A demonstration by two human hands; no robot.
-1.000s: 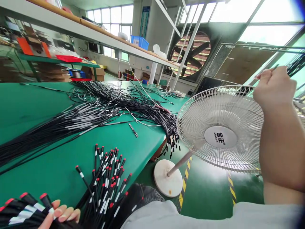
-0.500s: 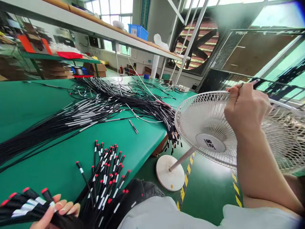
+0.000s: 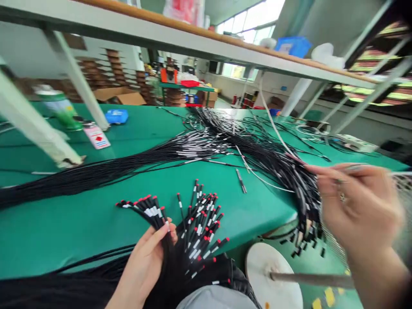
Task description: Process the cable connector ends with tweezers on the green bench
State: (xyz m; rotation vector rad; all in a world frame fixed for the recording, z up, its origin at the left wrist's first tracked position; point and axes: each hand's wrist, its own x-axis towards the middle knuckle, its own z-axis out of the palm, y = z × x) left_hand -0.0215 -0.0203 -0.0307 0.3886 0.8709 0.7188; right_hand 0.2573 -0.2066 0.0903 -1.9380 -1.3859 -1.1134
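My left hand [image 3: 144, 262] is closed round a bundle of black cables with red tips and white bands [image 3: 146, 209], held low over the near edge of the green table [image 3: 80, 223]. More red-tipped cables [image 3: 201, 227] fan out beside it on the right. My right hand [image 3: 357, 206] is blurred by motion at the right, over the table's corner; its fingers seem pinched on a thin pale wire [image 3: 395, 174], next to black cables hanging over the edge [image 3: 302, 201].
A large heap of black cables [image 3: 206, 146] stretches across the table. A green bottle [image 3: 61, 109], a small white can [image 3: 96, 135] and a blue object [image 3: 116, 116] stand at the left by white shelf legs [image 3: 35, 128]. The fan's round base [image 3: 273, 279] sits on the floor below.
The view has swung left and down, and the fan's head has left the picture. My right hand came down from the fan grille to the table's corner. My left hand lifted its bundle into view.
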